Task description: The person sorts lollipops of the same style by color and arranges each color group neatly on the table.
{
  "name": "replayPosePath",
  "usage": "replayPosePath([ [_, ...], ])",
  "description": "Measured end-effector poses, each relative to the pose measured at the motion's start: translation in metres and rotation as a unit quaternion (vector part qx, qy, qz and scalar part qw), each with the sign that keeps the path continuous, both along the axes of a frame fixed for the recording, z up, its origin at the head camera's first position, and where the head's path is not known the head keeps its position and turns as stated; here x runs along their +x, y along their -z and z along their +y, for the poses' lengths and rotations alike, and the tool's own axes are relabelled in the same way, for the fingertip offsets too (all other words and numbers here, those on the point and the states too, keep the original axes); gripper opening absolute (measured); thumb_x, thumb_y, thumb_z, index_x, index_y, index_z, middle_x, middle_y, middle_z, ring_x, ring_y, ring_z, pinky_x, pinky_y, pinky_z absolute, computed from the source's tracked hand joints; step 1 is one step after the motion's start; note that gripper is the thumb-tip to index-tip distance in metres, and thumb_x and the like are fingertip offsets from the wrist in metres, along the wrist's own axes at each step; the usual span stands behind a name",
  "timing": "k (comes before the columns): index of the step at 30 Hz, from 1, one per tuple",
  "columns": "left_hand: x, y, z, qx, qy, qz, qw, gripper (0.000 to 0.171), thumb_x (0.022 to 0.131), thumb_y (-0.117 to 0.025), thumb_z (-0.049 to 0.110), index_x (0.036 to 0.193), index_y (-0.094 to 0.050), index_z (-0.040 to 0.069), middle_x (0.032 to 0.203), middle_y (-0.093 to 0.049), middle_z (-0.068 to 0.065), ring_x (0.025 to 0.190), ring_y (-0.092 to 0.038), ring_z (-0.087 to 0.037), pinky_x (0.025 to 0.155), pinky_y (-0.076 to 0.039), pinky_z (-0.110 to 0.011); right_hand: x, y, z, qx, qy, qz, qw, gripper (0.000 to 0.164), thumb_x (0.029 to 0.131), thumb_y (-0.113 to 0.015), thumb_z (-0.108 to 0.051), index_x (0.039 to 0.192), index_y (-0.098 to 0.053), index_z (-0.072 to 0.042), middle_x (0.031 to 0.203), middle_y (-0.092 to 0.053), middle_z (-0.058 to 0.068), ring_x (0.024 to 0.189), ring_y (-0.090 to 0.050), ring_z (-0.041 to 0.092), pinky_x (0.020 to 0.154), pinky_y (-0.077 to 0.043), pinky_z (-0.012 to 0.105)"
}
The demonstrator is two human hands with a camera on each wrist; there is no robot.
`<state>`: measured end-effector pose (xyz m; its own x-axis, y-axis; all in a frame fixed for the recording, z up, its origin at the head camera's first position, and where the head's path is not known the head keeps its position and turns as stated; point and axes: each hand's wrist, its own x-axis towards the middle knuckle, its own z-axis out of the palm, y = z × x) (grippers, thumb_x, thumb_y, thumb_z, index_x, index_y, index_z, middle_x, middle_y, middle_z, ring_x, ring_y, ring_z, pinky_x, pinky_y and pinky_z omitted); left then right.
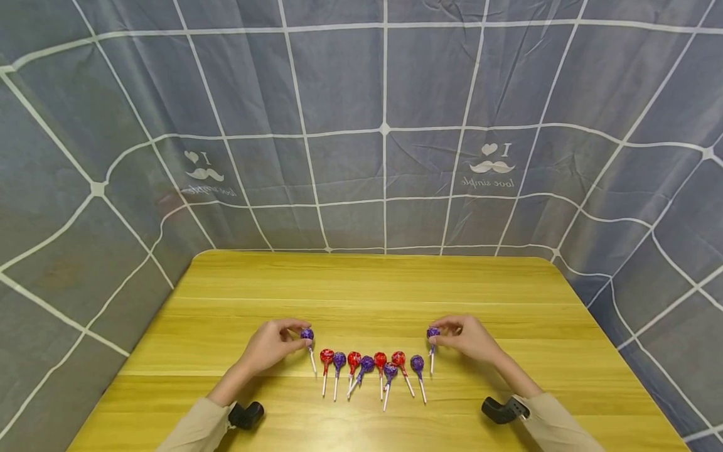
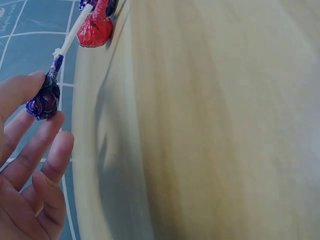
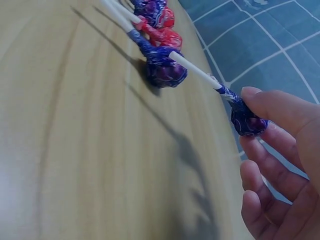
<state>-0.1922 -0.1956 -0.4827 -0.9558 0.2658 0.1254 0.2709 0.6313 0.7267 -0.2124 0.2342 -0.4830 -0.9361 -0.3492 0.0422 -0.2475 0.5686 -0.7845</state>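
In the head view, my left hand (image 1: 270, 344) pinches a purple-wrapped lollipop (image 1: 307, 334) by its round head, between thumb and fingers. Opposite it, my right hand (image 1: 467, 339) holds another purple lollipop (image 1: 433, 332) the same way. Both white sticks point toward me. The right wrist view shows the right lollipop (image 3: 248, 122) raised off the table, its shadow lying apart. Between the hands lies an uneven row of red and purple lollipops, from a red lollipop (image 1: 327, 356) at the left to a purple lollipop (image 1: 417, 362) at the right.
The row's middle is crowded: a purple lollipop (image 1: 366, 363) slants across a neighbour's stick, and another purple lollipop (image 1: 390, 370) sits lower, close to red ones. The wooden table (image 1: 373, 289) runs back to a grey curtain (image 1: 350, 163) with white lines.
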Motion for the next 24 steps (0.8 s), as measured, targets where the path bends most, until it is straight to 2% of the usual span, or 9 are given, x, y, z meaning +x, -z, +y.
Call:
replayPosePath([
  [7,-0.006,-0.005,0.004,0.007,-0.012,-0.002,0.9999,0.032,0.08,-0.078,0.028,0.107,-0.071,0.012,0.093,-0.073,-0.002,0.058,-0.054,-0.004,0.049,-0.041,-0.021,-0.009,-0.006,-0.008,0.008,0.005,-0.002,1.0,0.035,0.079,-0.078,-0.033,0.106,-0.073,-0.011,0.081,-0.067,0.0,0.068,-0.054,0.008,0.053,-0.042,0.021],
  [15,-0.014,-0.011,0.009,0.009,-0.01,-0.001,0.9999,0.032,0.08,-0.078,0.026,0.108,-0.072,0.011,0.094,-0.073,-0.004,0.058,-0.058,-0.008,0.047,-0.04,-0.021,-0.02,-0.014,-0.02,0.009,-0.001,0.007,1.0,0.036,0.078,-0.079,-0.03,0.106,-0.071,-0.009,0.083,-0.069,0.0,0.069,-0.056,0.008,0.055,-0.043,0.021],
  [19,-0.02,-0.016,0.011,0.011,-0.01,-0.004,0.9999,0.033,0.081,-0.077,0.026,0.109,-0.071,0.01,0.094,-0.073,-0.005,0.059,-0.06,-0.011,0.048,-0.041,-0.021,-0.026,-0.019,-0.026,0.02,-0.003,0.014,1.0,0.033,0.078,-0.079,-0.031,0.103,-0.073,-0.01,0.085,-0.07,0.0,0.071,-0.057,0.009,0.057,-0.044,0.022],
  [24,-0.027,-0.018,0.014,0.009,-0.013,-0.004,0.9999,0.034,0.081,-0.076,0.026,0.111,-0.071,0.009,0.095,-0.073,-0.005,0.06,-0.058,-0.008,0.05,-0.042,-0.022,-0.036,-0.025,-0.035,0.031,-0.009,0.019,0.999,0.031,0.078,-0.079,-0.031,0.103,-0.073,-0.013,0.089,-0.072,0.0,0.075,-0.058,0.009,0.064,-0.045,0.022],
])
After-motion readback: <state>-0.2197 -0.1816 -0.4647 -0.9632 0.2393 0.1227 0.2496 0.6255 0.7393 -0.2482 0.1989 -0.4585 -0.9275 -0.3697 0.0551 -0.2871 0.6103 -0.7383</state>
